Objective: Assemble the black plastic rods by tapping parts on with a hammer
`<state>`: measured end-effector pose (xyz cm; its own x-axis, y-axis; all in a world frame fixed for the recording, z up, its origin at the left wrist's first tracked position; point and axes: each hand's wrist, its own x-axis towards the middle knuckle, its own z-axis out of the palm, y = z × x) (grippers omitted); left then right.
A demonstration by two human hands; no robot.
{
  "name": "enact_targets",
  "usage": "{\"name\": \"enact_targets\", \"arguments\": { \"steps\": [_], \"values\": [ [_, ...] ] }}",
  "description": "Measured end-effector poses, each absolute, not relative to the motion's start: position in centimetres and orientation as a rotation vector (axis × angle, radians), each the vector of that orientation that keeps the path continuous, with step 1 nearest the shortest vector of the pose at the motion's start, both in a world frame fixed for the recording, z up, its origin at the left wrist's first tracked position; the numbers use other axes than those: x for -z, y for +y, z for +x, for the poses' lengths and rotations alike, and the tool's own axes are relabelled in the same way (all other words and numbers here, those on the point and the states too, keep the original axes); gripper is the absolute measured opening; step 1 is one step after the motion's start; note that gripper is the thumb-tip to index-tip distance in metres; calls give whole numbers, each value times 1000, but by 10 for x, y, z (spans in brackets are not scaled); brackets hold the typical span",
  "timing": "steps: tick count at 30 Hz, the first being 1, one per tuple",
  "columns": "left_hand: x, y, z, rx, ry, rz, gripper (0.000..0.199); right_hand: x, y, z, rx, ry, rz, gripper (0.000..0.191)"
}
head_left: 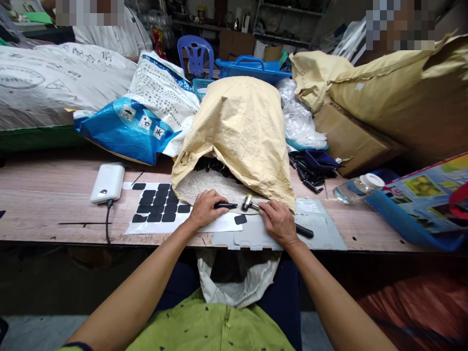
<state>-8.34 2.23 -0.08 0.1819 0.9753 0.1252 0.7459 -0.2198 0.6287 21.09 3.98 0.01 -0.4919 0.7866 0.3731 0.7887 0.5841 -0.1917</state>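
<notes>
My left hand (205, 208) is closed on a slim black pen-like piece (225, 205), which points to the right. In my right hand (278, 222) is a small hammer (247, 202) with a yellow-and-black head and a black grip sticking out behind the palm. The hammer head lies a little to the right of the black piece's tip, apart from it. Both hands rest at the mouth of a tan woven sack (244, 126), where many black pieces show inside. Below them lie a white sheet with black rounded squares (155, 204) and a grey plastic sheet (321, 219).
A white power bank (107, 183) with a cable stands at left. On the right are loose black parts (310, 183), a clear bottle (356, 189) and a blue tray (413, 229). Large sacks (139, 117) line the back. Two other people are across the table.
</notes>
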Motion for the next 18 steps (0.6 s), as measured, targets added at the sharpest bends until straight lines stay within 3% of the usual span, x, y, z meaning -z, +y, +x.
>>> {"name": "enact_targets", "arguments": {
  "steps": [12, 18],
  "values": [
    [3, 24, -83, -818, 1628, 1955, 25, -37, 6, 138, -485, -2071, -1144, 32],
    [3, 25, -84, -813, 1626, 1935, 24, -39, -7, 115, -490, -2040, -1101, 35]
  ]
}}
